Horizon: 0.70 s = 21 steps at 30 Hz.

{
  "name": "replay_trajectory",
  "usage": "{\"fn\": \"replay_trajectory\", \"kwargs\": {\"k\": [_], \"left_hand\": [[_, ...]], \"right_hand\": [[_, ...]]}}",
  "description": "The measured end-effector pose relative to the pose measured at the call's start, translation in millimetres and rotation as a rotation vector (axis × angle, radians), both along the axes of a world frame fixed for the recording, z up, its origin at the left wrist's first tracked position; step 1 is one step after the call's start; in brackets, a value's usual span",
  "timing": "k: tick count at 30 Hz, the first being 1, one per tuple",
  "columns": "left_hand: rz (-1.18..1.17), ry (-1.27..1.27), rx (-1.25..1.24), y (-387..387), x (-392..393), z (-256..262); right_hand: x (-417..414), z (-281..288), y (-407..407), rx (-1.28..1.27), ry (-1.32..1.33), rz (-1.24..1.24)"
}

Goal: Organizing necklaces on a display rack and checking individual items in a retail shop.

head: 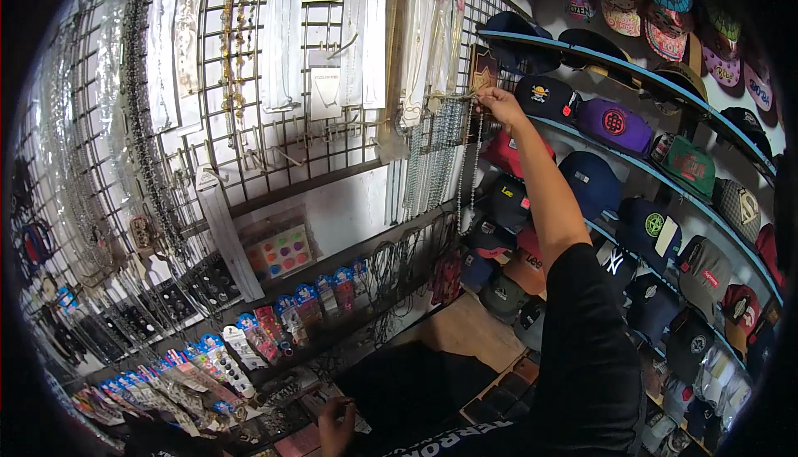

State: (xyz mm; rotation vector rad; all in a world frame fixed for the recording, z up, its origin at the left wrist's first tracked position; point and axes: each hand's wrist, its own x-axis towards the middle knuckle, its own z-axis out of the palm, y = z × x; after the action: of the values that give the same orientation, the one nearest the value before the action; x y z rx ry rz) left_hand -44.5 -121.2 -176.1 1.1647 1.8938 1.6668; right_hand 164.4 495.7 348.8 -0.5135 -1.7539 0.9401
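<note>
My right hand is raised at the right end of a wire grid rack, beside the cap shelves. Its fingers are pinched on a silver bead-chain necklace, which hangs in a long loop below them at the tip of a rack hook. Just left of it hang several similar bead chains. Low in the view, near my body, my left hand is in shadow with fingers curled. Whether it holds anything I cannot tell.
The wire grid carries packaged chains on protruding hooks. Caps fill curved blue-edged shelves at right. Carded accessories hang along a lower rail. Black cloth lies below, beside dark wallets.
</note>
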Motion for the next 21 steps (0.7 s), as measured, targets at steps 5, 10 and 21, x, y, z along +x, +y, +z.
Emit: {"fn": "replay_trajectory", "kwargs": {"k": [5,10,21], "left_hand": [[-0.08,0.009,-0.056,12.9,3.6,7.9],[-0.104,-0.065,-0.105,5.8,12.9,26.8],[-0.101,-0.136,-0.09,-1.2,7.1,-9.9]], "right_hand": [[13.5,-25.3,18.9,0.497,0.194,-0.356],[-18.8,-58.6,-26.9,0.752,0.186,-0.557],[-39.0,-69.3,-33.0,0.854,-0.037,-0.578]]}}
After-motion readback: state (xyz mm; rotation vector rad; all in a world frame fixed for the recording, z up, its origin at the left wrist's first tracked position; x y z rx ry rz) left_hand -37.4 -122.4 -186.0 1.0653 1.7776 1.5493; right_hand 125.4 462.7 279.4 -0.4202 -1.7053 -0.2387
